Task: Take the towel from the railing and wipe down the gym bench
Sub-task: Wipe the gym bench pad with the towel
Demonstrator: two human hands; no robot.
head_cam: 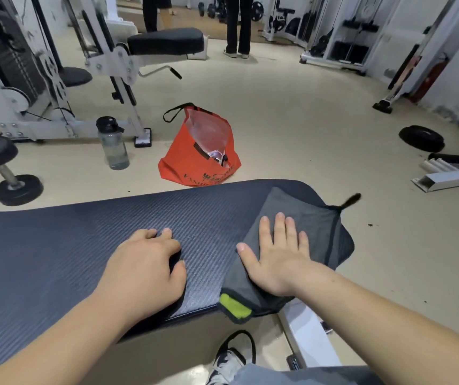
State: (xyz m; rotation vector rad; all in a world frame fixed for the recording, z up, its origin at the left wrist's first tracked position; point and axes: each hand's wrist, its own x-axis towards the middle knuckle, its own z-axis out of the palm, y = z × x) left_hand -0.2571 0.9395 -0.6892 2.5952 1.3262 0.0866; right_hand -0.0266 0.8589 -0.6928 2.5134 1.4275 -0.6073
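Note:
The dark ribbed gym bench runs across the lower half of the head view. A folded grey towel with a black loop and a lime-green corner lies on the bench's right end, hanging over the near and right edges. My right hand lies flat on the towel, palm down, fingers spread. To the towel's left, my left hand rests on the bare pad with its fingers curled. No railing is in view.
An orange bag and a clear water bottle stand on the floor beyond the bench. A dumbbell lies at the left, and weight plates at the right. White exercise machines and a person's legs stand farther back.

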